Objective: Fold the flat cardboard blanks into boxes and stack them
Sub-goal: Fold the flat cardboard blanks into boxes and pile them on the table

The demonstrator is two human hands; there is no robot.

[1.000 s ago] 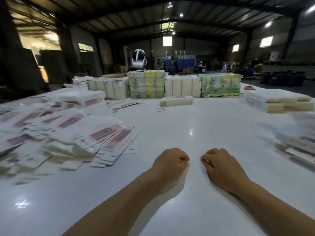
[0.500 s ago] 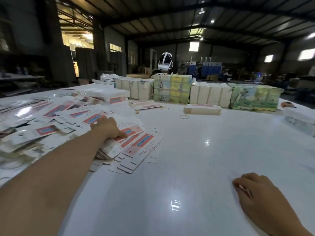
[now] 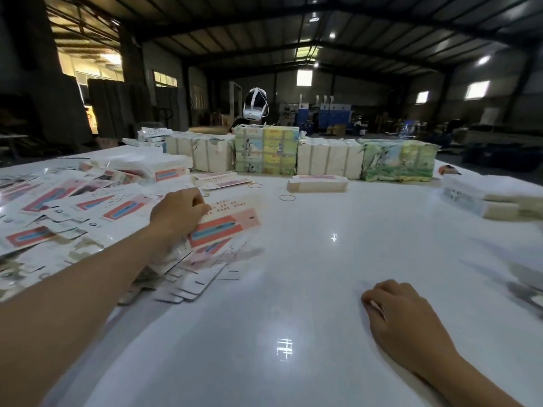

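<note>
Change noted: a second ago both hands lay curled side by side on the bare white table (image 3: pixel 308 289) at lower centre, holding nothing. Half a second ago the left hand had gone out to the spread of flat blanks (image 3: pixel 73 212) at centre left. Now the left hand (image 3: pixel 179 214) pinches the near edge of one blank (image 3: pixel 226 224), thumb on top, and that blank sits partly raised and tilted off the pile, its red-and-blue printed panel facing up. The right hand (image 3: pixel 402 315) rests on the table at lower right, fingers loosely curled, gripping nothing; it has drawn apart from the left but done no work.

Meaning, as a judgement: the pick of a fresh blank is under way; folding has not begun, and the right hand is likely needed next to help open it.

Counts:
- Hands: two.
- Blank in hand: one.
- Loose blanks in the left spread: too many and too overlapped to count.
- Wrapped bundles (image 3: pixel 329 157) in the row across upper centre: four blocks, two pale, two with coloured print.
- Rubber bands (image 3: pixel 287 197) on the table: two clearly seen.
- Small flat pack (image 3: pixel 317 183) lying alone before the bundles: one.
- White headset (image 3: pixel 255 107) behind the bundles: one.
- Stacked white packs (image 3: pixel 482 195) at right edge: blurred, count uncertain.
</note>
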